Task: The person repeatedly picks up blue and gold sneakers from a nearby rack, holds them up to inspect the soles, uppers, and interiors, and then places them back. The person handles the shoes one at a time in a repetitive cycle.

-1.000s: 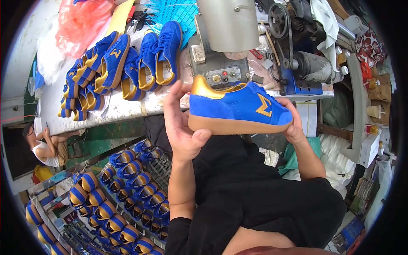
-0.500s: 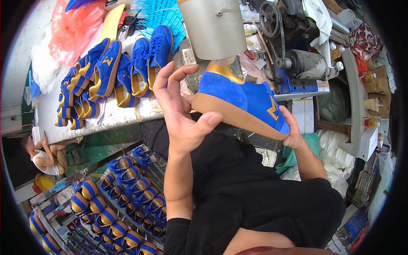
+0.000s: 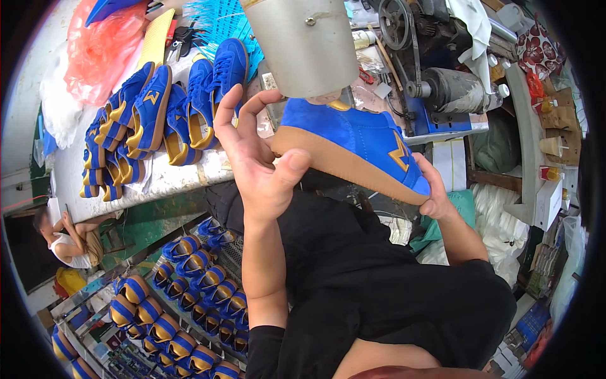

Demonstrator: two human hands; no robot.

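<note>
A blue sneaker [image 3: 353, 136] with a tan sole and a gold zigzag side mark is held up between my two hands, tilted with its toe lower right. My left hand [image 3: 255, 155] holds the heel end, its thumb by the sole's edge and two fingers raised away from the shoe. My right hand [image 3: 439, 192] grips the toe, thumb below and fingers on the far side. The shoe's opening lies right under a pale grey cylinder [image 3: 303, 47] of a machine, whose lower end hides part of the collar; whether they touch I cannot tell.
More blue-and-gold sneakers [image 3: 151, 104] stand grouped on the white table [image 3: 183, 180] at left. A rack of several shoes [image 3: 208, 284] is at lower left. A motor [image 3: 454, 90] and belt pulley [image 3: 396, 24] sit at right. A seated person [image 3: 69, 240] is at far left.
The shoe's heel has risen slightly and moved left with my left hand, bringing the collar closer under the cylinder; less gold lining shows. My right hand keeps its grip on the toe.
</note>
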